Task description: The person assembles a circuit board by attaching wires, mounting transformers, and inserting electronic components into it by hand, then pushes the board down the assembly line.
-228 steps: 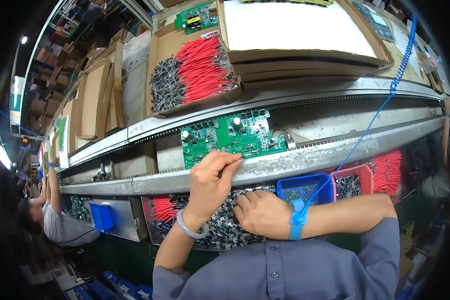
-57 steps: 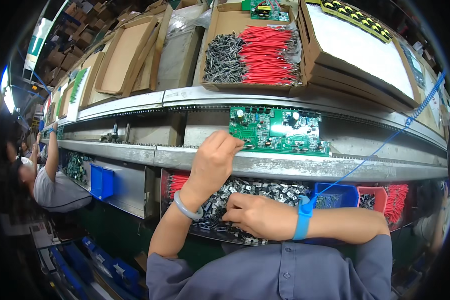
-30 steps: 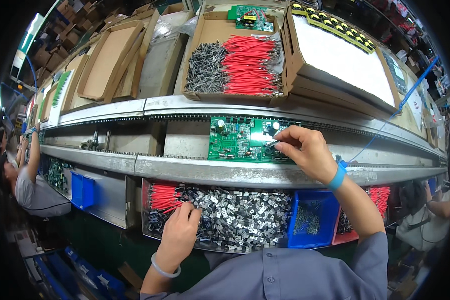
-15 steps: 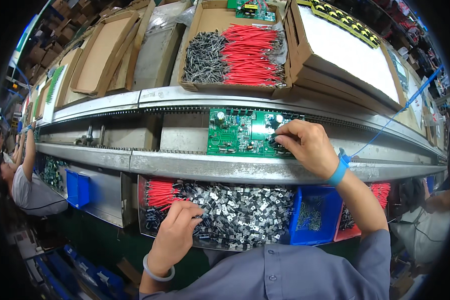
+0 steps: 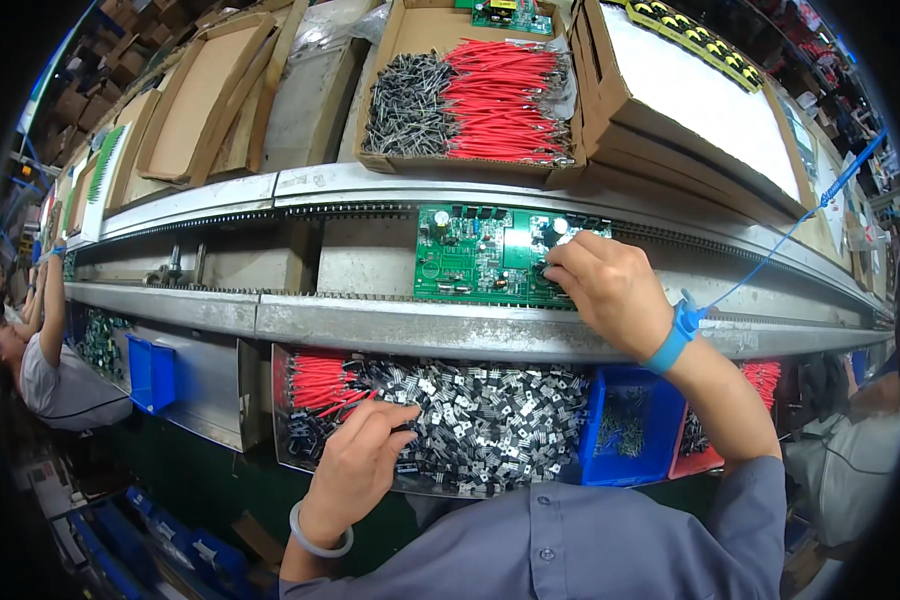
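Note:
A green circuit board (image 5: 480, 258) lies between the two metal conveyor rails (image 5: 400, 325). My right hand (image 5: 610, 290), with a blue wrist strap (image 5: 676, 332) and coiled blue cord, rests on the board's right side, fingertips pinched against it; whether they hold a part is hidden. My left hand (image 5: 360, 465), wearing a pale bangle, reaches into the tray of small black components (image 5: 490, 420) below the rail, fingers curled into the pile.
A cardboard box of red wires and grey parts (image 5: 470, 95) stands behind the line, with flat cartons either side. A blue bin (image 5: 625, 430) and a red bin (image 5: 750, 400) sit right of the tray. Another worker (image 5: 45, 350) sits at far left.
Seconds ago the left hand was at the board and the right in the tray; they swapped. In the last second the right hand settled on the board and the left dug into the components.

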Available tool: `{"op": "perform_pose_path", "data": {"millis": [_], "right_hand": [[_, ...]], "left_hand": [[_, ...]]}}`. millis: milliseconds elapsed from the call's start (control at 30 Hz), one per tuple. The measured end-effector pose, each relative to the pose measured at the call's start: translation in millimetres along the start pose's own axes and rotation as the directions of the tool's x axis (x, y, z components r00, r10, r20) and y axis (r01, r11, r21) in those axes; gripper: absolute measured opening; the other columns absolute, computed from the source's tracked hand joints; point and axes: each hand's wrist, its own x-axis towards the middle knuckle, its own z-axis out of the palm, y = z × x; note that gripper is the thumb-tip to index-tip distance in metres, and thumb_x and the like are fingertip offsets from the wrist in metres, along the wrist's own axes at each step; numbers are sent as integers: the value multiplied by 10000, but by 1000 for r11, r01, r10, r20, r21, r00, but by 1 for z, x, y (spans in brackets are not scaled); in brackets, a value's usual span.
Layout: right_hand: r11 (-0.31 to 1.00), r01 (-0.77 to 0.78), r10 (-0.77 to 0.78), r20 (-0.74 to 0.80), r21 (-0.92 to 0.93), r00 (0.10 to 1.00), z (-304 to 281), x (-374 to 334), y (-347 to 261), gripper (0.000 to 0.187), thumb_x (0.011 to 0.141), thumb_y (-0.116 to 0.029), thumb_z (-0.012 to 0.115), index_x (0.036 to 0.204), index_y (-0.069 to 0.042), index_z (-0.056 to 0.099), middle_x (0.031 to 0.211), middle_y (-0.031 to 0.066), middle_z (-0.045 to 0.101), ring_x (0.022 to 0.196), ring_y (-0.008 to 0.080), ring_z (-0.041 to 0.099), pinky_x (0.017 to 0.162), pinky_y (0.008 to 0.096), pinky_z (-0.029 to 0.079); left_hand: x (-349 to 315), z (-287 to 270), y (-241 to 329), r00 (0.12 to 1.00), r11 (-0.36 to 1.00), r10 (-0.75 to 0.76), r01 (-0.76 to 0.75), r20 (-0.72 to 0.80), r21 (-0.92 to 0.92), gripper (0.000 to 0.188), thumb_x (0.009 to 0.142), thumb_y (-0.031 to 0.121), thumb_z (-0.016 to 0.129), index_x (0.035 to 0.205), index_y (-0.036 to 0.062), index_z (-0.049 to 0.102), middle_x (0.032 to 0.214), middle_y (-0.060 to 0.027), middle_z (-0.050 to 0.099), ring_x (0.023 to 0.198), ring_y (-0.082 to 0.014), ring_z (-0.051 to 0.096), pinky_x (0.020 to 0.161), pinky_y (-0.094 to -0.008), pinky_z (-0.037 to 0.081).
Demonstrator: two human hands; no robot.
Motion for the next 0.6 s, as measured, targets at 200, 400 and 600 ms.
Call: {"op": "perform_pose_path", "data": {"millis": [200,400,600], "right_hand": [[1000,8,-9,20,13,1000,0,4,6,128,892,-111,730,903,-28,633,830,141,633,738,378,669,667,468,559],[1000,22,-21,52,-14,998,2,4,4,149,897,-108,727,897,-20,606,841,150,626,701,372,668,614,462,561],[997,62,-60,42,-38,997,5,0,4,129,895,-75,739,964,-18,646,852,139,620,697,361,660,602,443,537]], "left_hand": [[0,4,-5,997,998,70,-70,15,-4,251,875,-59,733,1122,-15,714,992,-165,690,859,-306,692,751,-354,550],[0,8,-7,998,998,51,-51,35,-25,248,884,-48,732,1127,-1,719,998,-165,687,851,-310,690,741,-355,550],[-1,14,-8,997,997,62,-60,55,-39,252,888,-39,736,1136,4,718,1005,-155,687,846,-305,690,738,-358,551]]}}
